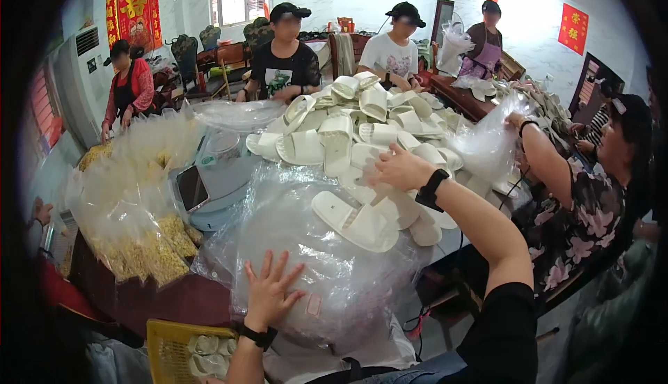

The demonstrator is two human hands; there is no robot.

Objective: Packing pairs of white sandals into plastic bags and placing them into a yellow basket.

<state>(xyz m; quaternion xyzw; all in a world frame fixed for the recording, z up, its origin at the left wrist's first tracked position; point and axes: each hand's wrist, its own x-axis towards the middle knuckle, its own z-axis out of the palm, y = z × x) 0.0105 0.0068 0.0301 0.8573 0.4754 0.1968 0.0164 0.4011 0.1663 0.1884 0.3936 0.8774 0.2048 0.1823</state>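
Observation:
My left hand (270,291) lies with its fingers spread on a stack of clear plastic bags (299,227) at the table's near edge. Over the near side of a large heap of off-white slippers (337,137), my right hand (402,169) reaches with fingers apart and slightly blurred. It is close to the slippers under it; whether it touches one I cannot tell. Two pale slippers (358,222) rest on the bags between my hands. Both my wrists carry black bands.
Clear bags of yellow pieces (142,234) stand at left, beside a phone (191,187). A yellow basket (163,356) holding slippers is at lower left. On the right, a co-worker's hand (516,121) holds a clear bag (487,137). Several people work around the table.

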